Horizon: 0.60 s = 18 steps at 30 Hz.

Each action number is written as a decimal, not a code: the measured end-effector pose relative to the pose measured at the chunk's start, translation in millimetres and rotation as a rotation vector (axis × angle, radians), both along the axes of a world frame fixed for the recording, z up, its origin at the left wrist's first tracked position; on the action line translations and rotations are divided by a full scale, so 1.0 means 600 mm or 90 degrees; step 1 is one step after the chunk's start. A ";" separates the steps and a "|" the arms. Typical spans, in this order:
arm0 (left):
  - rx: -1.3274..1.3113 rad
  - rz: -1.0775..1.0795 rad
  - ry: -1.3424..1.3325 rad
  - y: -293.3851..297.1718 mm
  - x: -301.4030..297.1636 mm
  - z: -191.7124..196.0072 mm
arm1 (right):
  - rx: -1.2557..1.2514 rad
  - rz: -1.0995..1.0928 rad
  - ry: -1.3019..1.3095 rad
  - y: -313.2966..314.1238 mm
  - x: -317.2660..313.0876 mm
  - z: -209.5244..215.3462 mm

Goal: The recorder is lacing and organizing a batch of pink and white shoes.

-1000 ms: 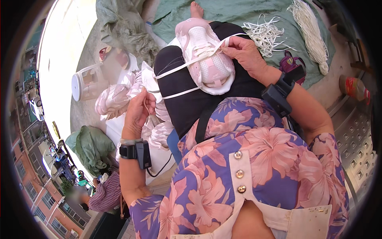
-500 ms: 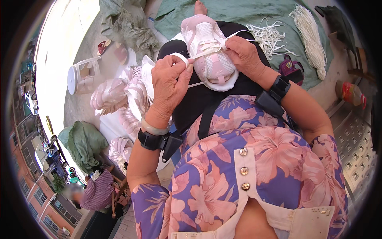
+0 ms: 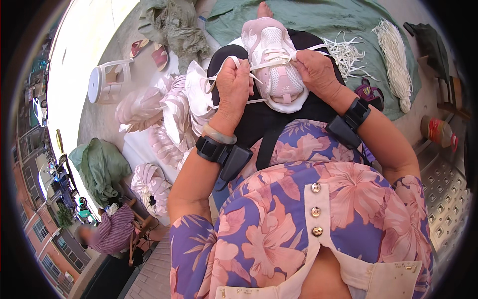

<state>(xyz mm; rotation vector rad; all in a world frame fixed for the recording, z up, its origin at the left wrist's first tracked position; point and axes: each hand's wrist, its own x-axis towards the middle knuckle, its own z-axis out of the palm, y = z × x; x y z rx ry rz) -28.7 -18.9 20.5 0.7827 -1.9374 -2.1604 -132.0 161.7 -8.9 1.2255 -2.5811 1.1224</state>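
A pink and white sneaker (image 3: pixel 275 62) lies sole-down on my black-clad lap, toe pointing away. My left hand (image 3: pixel 233 83) is closed on a white shoelace (image 3: pixel 263 64) at the shoe's left side, with loose loops of lace hanging below the fist. My right hand (image 3: pixel 316 70) pinches the other end of the same lace at the shoe's right edge. The lace runs taut across the shoe's upper between both hands. Each wrist carries a black strapped device.
A pile of pink and white shoe uppers (image 3: pixel 164 117) lies to my left. Loose white laces (image 3: pixel 351 50) and a lace bundle (image 3: pixel 396 55) rest on a green cloth (image 3: pixel 323 17). A white plastic stool (image 3: pixel 107 79), slippers, green sacks and a bottle (image 3: pixel 438 130) surround me. A person (image 3: pixel 107 229) sits lower left.
My left hand came in from the left, where it held the lace stretched wide, up to the shoe's side. The lace now crosses the upper between the hands.
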 end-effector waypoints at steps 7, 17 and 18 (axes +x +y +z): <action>-0.029 0.011 0.048 0.003 -0.005 -0.011 | 0.141 -0.076 -0.091 0.027 0.002 0.032; -0.081 0.045 0.091 0.004 -0.014 -0.026 | 0.071 0.191 0.151 -0.017 0.010 0.048; -0.091 0.060 0.090 0.004 -0.016 -0.027 | 0.069 0.180 0.145 -0.020 0.007 0.045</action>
